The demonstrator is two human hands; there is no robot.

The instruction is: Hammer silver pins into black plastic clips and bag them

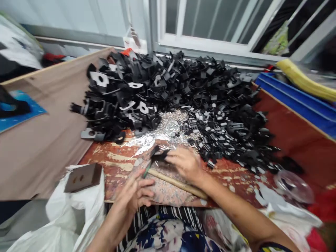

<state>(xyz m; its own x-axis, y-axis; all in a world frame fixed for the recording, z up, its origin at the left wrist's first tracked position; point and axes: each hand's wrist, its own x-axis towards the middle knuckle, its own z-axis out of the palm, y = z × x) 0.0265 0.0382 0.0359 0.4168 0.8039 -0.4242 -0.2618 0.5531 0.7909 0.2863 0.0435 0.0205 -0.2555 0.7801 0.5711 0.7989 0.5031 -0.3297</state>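
My left hand (135,190) is low in the middle, palm turned right and fingers loosely spread. Its upper fingertips hold a thin green piece (147,169), blurred, that slants up toward a black part. My right hand (186,163) pinches this black part (160,155) above the work surface; motion blur hides its exact shape. Under both hands, a wooden stick (173,182) lies slantwise on a speckled stone slab (168,194), its right end beneath my right wrist. Just beyond my hands lies a pile of thin shiny metal pins (168,126).
Behind the pins rises a wide heap of black plastic-looking parts (178,78), with small black pieces (220,129) at its right. A brown box (83,177) sits on a white sack (73,206) at left. At right are a blue crate (296,101) and clear round container (294,186).
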